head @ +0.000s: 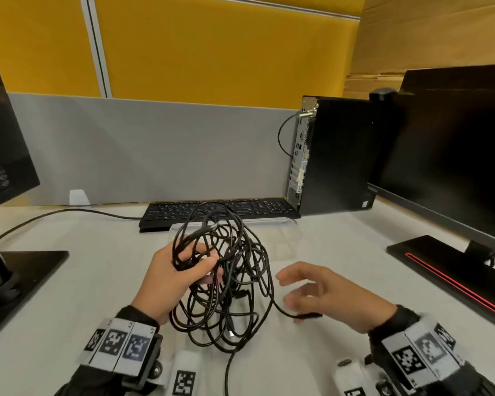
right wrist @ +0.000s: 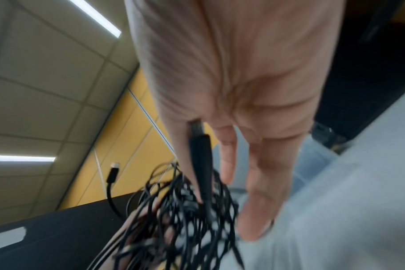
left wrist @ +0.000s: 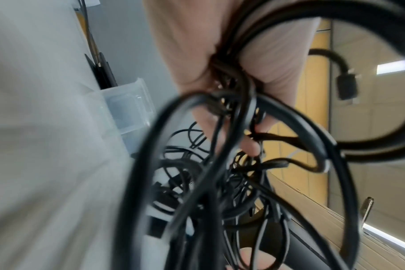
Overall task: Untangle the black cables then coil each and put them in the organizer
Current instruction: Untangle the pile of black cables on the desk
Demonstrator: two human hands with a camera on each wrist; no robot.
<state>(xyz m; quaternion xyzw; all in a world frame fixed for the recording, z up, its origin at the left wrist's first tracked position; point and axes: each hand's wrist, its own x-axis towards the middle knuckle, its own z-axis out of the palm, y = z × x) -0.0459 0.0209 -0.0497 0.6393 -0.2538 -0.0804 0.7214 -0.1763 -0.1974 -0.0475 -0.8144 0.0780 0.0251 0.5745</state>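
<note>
Black tangled cables (head: 226,281) bunched in my left hand (head: 169,278); right hand (head: 326,292) seemingly pinches one plug end (head: 306,315), fingers otherwise loose. Still untangling; next, draw it free.

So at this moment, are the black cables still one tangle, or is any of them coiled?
Still one tangle: the black cables hang as crossing loops from the left hand, none coiled.

Office cubicle workstation, yellow fabric partition panels (head: 212,47) above a grey divider (head: 155,150), white table (head: 55,295), black keyboard (head: 220,210), desktop tower (head: 337,155), monitors on stands left and right (head: 455,155), suspended tile ceiling with strip lights (right wrist: 95,17)
</note>
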